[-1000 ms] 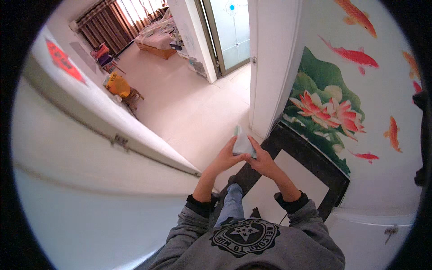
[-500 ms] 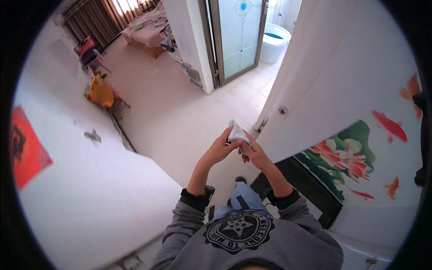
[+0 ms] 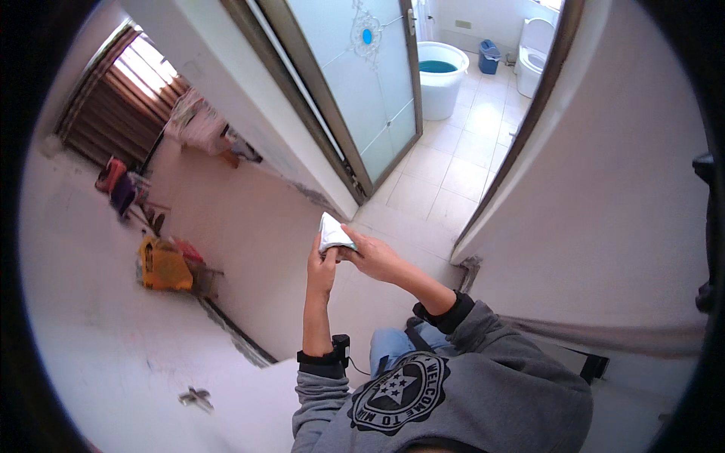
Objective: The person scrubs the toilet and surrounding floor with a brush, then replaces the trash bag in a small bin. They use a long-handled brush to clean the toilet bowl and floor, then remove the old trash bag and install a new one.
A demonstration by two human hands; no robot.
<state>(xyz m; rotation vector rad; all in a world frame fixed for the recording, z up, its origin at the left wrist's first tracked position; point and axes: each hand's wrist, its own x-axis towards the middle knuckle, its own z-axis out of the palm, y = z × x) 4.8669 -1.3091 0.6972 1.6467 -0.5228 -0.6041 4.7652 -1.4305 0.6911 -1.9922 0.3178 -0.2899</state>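
In the head view, both hands are raised in front of the chest and meet on one small thing, a folded white packet (image 3: 333, 233) with a pale greenish tint, roughly triangular, its point upward. The left hand (image 3: 321, 269) is closed on the packet's lower left edge, fingers curled up against it. The right hand (image 3: 372, 257) pinches the packet's right side, thumb and fingers closed on it. Any label on the packet is too small to make out. The packet is held in the air above the pale floor (image 3: 257, 249), carried by nothing but the hands.

A black band (image 3: 325, 356) wraps the left wrist, at the cuff of a grey sweatshirt (image 3: 453, 392) that bears a round black-and-white emblem on the chest.

Beyond the hands, a glass door (image 3: 362, 83) with a small blue oval ornament stands open onto a tiled bathroom. There a white bucket (image 3: 440, 79) holds teal water, with a small blue bin (image 3: 489, 57) just beside it. Near the floor's left edge stands a yellow bag (image 3: 162, 266).
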